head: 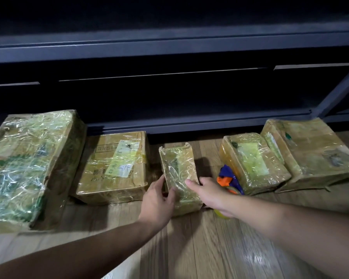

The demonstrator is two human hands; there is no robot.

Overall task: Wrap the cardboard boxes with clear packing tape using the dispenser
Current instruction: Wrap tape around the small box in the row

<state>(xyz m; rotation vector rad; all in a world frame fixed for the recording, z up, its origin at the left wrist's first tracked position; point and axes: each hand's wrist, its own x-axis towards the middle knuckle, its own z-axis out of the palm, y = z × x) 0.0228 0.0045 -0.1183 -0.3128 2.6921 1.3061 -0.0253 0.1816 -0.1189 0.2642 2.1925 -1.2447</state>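
**Small box held at mid-row; dispenser just beyond the right hand**

Five tape-glossed cardboard boxes are shown in a row along the far edge of the floor [189,248], at the foot of dark shelving [169,121]. The small box [179,168] at the middle of the row is grasped at its near left edge by the left hand [158,198], thumb on the upper face and fingers down the side. The right hand [211,195] is laid on the near right corner, one of its fingers [190,183] extended across the film. Whether its remaining fingers are curled round anything cannot be told.

The long axis of the small box runs from near to far, the far end leaning slightly left. The dispenser [227,178] lies to the right of it, between it and the neighbouring box [254,162], just behind the right hand. That hand is judged much the nearer. Its blue handle is pointed away and its roll end is nearest, so its long axis lies roughly parallel to the box.
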